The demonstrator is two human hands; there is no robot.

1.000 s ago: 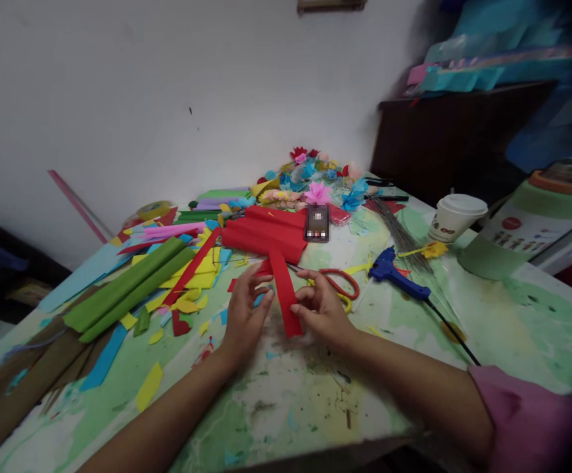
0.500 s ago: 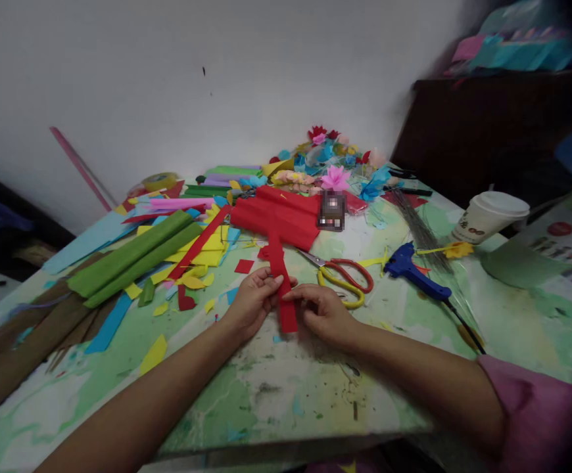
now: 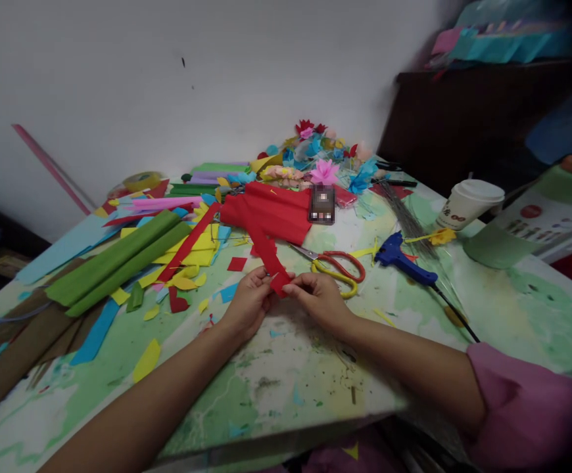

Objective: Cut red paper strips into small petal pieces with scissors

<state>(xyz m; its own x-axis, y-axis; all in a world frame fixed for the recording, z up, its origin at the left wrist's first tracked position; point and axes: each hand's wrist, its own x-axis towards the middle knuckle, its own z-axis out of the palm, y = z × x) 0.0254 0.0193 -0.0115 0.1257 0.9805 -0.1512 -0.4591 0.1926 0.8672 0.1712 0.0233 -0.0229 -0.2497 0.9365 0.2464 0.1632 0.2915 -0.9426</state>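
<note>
Both hands grip a strip of red crepe paper near its lower end, above the table. My left hand pinches it from the left, and my right hand pinches its tip from the right. The near end looks folded over; its far end reaches back over a larger sheet of red crepe paper. Just beyond my right hand lie scissors with red and yellow handles. A small red paper square rests beyond my left hand.
A blue glue gun, thin wires, a lidded cup and a large green container stand or lie at right. Green crepe paper and coloured scraps cover the left. Paper flowers and a blurred phone-like object are behind.
The strip's near end, which hung down flat between my hands, is now folded up short. My right hand has closed in on its tip. The view has shifted slightly right.
</note>
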